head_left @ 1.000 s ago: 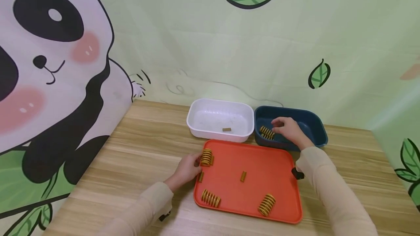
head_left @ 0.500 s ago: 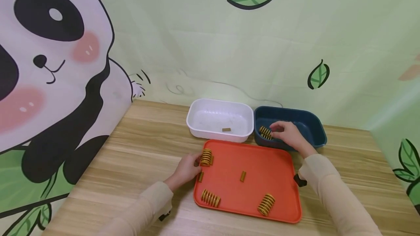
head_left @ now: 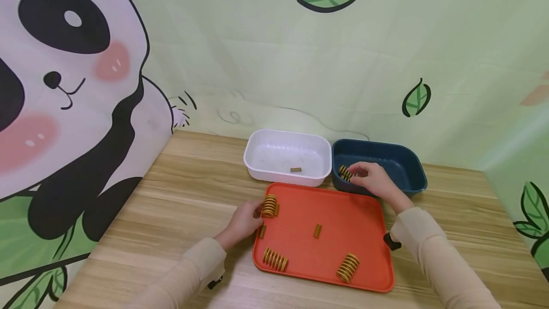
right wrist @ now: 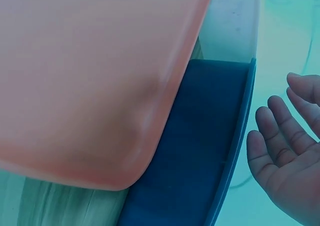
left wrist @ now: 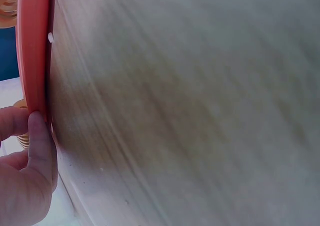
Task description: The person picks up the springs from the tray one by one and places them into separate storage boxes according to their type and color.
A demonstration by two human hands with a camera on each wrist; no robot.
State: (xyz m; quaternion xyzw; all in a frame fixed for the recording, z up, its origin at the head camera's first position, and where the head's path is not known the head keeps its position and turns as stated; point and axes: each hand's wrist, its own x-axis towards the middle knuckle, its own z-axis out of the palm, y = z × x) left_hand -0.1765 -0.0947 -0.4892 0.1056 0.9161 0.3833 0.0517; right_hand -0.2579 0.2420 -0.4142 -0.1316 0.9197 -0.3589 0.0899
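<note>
My left hand point(head_left: 244, 222) pinches the left rim of a red tray point(head_left: 296, 204); thumb and finger meet on that rim point(left wrist: 34, 60) in the left wrist view. Close to those fingers lie a large gold coil spring point(head_left: 269, 206) and a small spring point(head_left: 262, 231). My right hand point(head_left: 377, 180) is over the dark blue bin point(head_left: 403, 168), its fingertips beside large springs point(head_left: 345, 172) inside, partly covering them. In the right wrist view the right hand point(right wrist: 287, 151) has loosely bent fingers and nothing between them; whether it touches the springs cannot be told.
Two more large springs point(head_left: 275, 260) point(head_left: 348, 268) lie along the tray's near side, and a small spring point(head_left: 318, 231) lies mid-tray. A white bin point(head_left: 261, 156) with one small spring point(head_left: 296, 169) stands left of the blue bin. A cloth backdrop point(head_left: 257, 61) hangs behind.
My right hand has moved slightly down and left, closer to the springs in the blue bin. The left hand and tray stay nearly where they were.
</note>
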